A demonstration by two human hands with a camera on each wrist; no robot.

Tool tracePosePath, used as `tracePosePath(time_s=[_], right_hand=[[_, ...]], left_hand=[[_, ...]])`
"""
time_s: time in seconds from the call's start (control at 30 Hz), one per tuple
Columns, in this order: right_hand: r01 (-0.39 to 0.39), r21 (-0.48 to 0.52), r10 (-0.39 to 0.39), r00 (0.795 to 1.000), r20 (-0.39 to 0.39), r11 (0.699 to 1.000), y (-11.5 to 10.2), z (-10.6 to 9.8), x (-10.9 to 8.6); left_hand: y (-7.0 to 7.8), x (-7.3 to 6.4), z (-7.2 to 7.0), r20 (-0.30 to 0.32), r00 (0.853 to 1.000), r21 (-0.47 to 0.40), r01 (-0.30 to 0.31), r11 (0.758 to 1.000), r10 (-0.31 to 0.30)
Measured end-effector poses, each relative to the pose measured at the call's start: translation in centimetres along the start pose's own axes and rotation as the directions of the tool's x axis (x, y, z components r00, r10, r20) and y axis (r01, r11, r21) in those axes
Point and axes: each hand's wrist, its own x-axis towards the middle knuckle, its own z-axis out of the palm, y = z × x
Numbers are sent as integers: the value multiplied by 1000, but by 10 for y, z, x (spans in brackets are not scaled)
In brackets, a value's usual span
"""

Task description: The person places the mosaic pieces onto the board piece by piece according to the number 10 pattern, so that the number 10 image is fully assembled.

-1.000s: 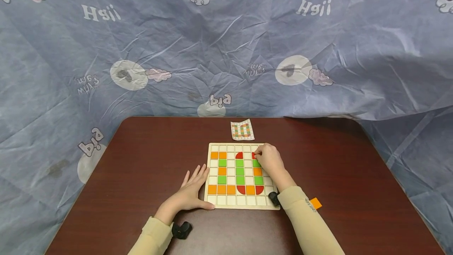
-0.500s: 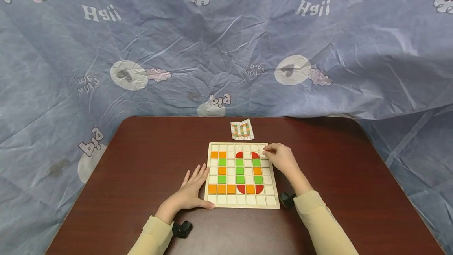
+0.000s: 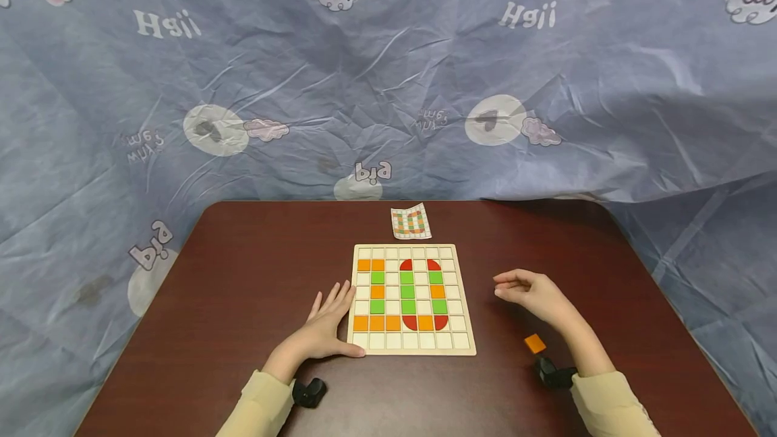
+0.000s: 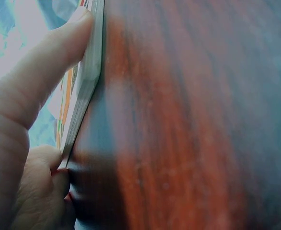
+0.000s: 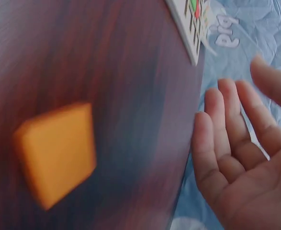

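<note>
A cream grid board [image 3: 410,348] lies flat mid-table, with orange and green square tiles and red quarter-round tiles set in its cells. My left hand [image 3: 322,329] rests at the board's left side, thumb on its near left corner and fingers spread along the edge. In the left wrist view, the thumb [image 4: 49,57] touches the board's rim. To the right of the board, my right hand [image 3: 534,295] hangs over the table, fingers relaxed and holding nothing. A loose orange square tile [image 3: 535,343] lies on the table just nearer than that hand, large in the right wrist view.
A small creased paper card [image 3: 411,222] with a printed coloured grid lies behind the board. The brown table [image 3: 273,248] ends at a blue patterned cloth [image 3: 340,86] hanging behind it. Black wrist cameras [image 3: 309,393] sit at both wrists.
My right hand has let go of the red quarter-round tile in the board's upper right part. It has moved right, off the board, uncovering the orange tile. My left hand stays put.
</note>
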Motion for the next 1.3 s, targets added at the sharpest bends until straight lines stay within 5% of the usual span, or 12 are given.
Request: tracePosePath(time_s=[0.47, 0.87, 1.3], right_hand=[[-25, -34, 31, 983, 181, 999, 49, -15, -46], [-64, -204, 80, 994, 73, 977, 40, -4, -45], [-47, -179, 54, 998, 35, 983, 30, 9, -34]], left_hand=[[0, 0, 2, -8, 1000, -17, 3, 1000, -3], [3, -1, 0, -8, 1000, -15, 4, 1000, -4], [3, -2, 0, -9, 1000, -19, -2, 1000, 2]])
